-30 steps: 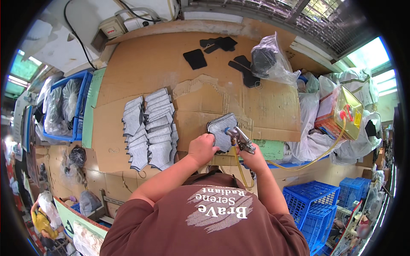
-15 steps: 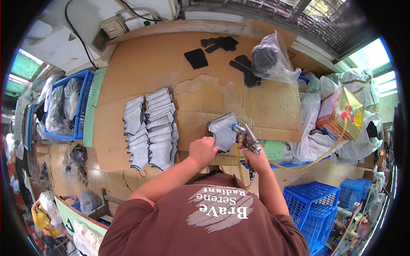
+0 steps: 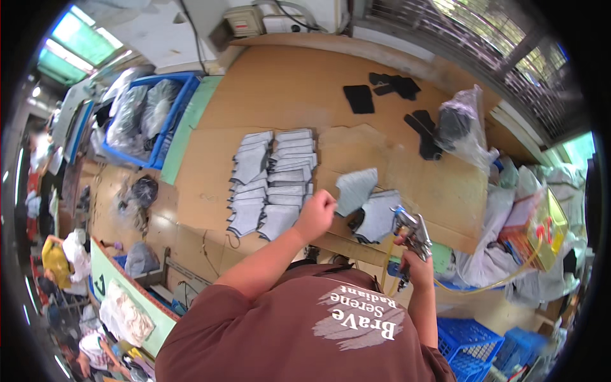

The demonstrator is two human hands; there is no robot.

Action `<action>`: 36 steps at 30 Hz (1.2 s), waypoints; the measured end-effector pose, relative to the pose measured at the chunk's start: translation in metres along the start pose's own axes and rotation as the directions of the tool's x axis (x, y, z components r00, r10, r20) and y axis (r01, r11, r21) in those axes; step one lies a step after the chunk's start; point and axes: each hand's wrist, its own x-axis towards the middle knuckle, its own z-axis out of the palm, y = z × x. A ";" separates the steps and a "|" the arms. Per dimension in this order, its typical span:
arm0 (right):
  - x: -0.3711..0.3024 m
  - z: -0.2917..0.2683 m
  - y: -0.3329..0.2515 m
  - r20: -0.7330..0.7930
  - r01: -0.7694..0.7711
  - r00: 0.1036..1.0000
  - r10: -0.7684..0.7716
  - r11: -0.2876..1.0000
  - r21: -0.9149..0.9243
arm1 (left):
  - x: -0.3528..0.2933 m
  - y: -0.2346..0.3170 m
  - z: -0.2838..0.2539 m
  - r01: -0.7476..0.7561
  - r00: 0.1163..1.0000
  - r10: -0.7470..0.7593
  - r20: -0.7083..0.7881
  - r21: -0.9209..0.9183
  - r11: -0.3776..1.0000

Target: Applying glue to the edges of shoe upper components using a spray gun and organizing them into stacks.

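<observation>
My left hand pinches the edge of a grey fabric piece and holds it up off the table, tilted. Just right of that piece lies a small stack of similar dark-edged grey pieces near the table's front edge. A metal spray gun with a blue nozzle is gripped in my right hand, its nozzle close to the stack's right side. Left of my left hand, overlapping grey fabric pieces lie in two columns, a left column and a right column.
Cardboard covers the table. Black cut pieces and a clear plastic bag lie at the far right. A yellow hose runs from the gun to a tin can. Blue crates stand below right; a blue bin stands left.
My left hand has lifted a grey piece off the stack and moved it left. The spray gun has drawn back to the stack's right. The whole view has turned and shifted.
</observation>
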 end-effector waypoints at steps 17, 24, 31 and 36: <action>0.013 0.006 0.000 0.075 -0.038 0.996 0.042 0.998 -0.053 | 0.011 -0.151 -0.196 0.473 0.720 -0.356 -0.596 0.047 0.880; 0.012 0.007 0.006 0.109 -0.017 0.994 0.030 0.993 -0.114 | 0.013 -0.143 -0.200 0.456 0.766 -0.142 -0.627 0.374 0.807; 0.008 0.013 0.000 0.100 -0.085 0.989 0.107 0.976 -0.201 | 0.014 -0.091 -0.151 0.307 0.796 0.163 -0.583 0.621 0.721; 0.010 0.019 0.000 0.100 -0.129 0.983 0.154 0.967 -0.221 | -0.013 0.011 -0.026 -0.075 0.994 0.051 0.096 0.266 0.961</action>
